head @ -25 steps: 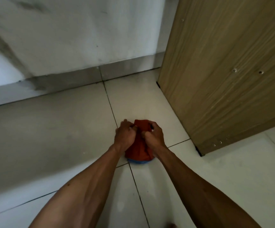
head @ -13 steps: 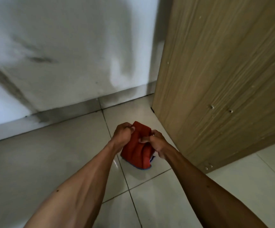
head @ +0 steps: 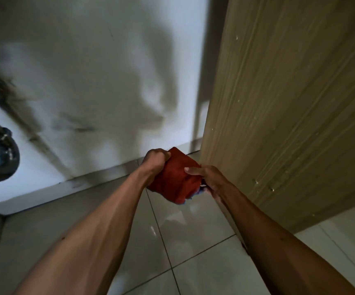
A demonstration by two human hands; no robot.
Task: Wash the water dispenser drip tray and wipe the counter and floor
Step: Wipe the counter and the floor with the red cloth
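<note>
Gripping a bunched red cloth (head: 176, 179) between them, both hands sit at the centre of the frame. The left hand (head: 155, 162) is curled into a fist around the cloth's upper left end, and the right hand (head: 210, 177) pinches its right side with the thumb laid across the fabric. The cloth shows a sliver of blue edging (head: 193, 194) at its lower right and looks to be held clear of the pale glossy floor tiles (head: 193, 241) below. The opposed two-handed hold reads as wringing or folding it into a compact pad, probably for the floor-wiping part of the job. Just right of the hands, a tall wood-grain cabinet panel (head: 289, 124) fills the right half of the frame and stands on the tiles, so it would hem in any sweep that way. Behind the hands, a smudged white wall (head: 98, 71) meets the floor along a grey skirting (head: 87, 182). A dark curved pipe (head: 0, 150) hangs at the left edge, well apart. Neither the drip tray nor the counter is in view.
</note>
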